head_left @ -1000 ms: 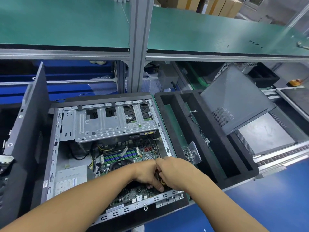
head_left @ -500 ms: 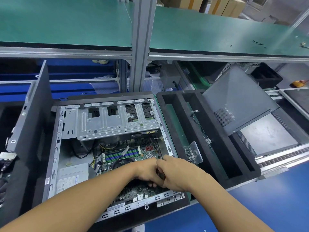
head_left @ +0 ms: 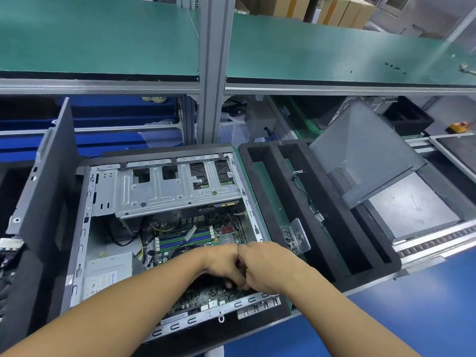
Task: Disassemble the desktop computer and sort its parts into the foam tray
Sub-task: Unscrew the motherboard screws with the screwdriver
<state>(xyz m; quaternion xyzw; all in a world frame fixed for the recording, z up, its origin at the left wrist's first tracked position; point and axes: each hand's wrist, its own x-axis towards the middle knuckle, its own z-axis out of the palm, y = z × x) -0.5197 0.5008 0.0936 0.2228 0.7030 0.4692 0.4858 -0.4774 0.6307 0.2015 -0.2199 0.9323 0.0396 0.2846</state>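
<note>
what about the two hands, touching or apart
Touching. Head view shows the left hand and right hand meeting with no gap, over the motherboard.

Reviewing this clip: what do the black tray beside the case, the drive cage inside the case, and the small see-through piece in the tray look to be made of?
Foam tray: black foam, matte, with thick walls and cut pockets. Drive cage: bare sheet metal, likely steel, dull silver with stamped ribs and holes. See-through piece: probably clear plastic, glossy, with edges that catch the light.
</note>
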